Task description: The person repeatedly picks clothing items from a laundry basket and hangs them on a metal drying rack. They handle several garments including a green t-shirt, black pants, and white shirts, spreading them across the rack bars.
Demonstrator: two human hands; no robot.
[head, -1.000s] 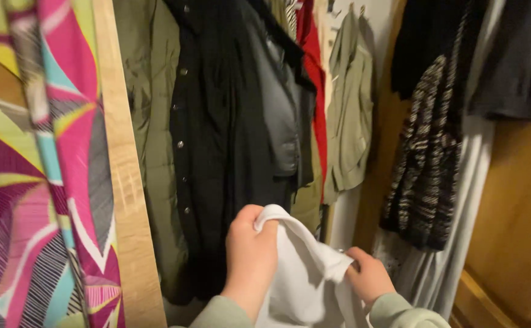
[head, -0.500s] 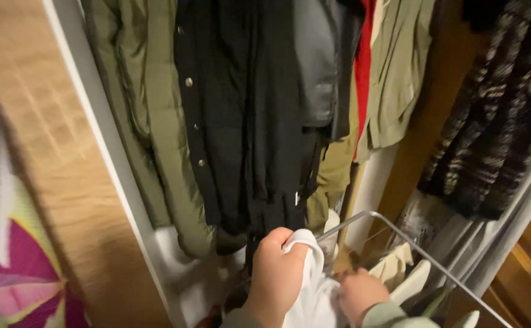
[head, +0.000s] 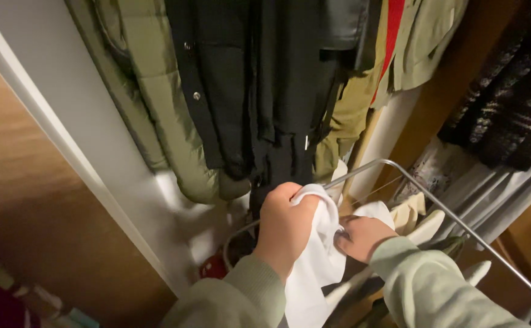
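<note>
My left hand (head: pixel 284 225) is closed around the top edge of a white garment (head: pixel 317 261) and holds it up in front of me. My right hand (head: pixel 363 235) grips the same white cloth from the right, fingers pinched into its folds. Both arms wear pale green sleeves. The cloth hangs down between my forearms, above a metal wire rack (head: pixel 399 176) that holds several white plastic hangers (head: pixel 417 222).
Hanging clothes fill the wardrobe ahead: an olive padded coat (head: pixel 168 115), a black buttoned coat (head: pixel 247 79), a red garment (head: pixel 390 36), a khaki jacket (head: pixel 423 48) and a black-and-white knit (head: pixel 508 103). A wooden door panel (head: pixel 28 200) stands at left.
The view has tilted downward and the patterned cloth at left has left the frame. Both hands, holding the white garment, have drawn closer together above the wire rack.
</note>
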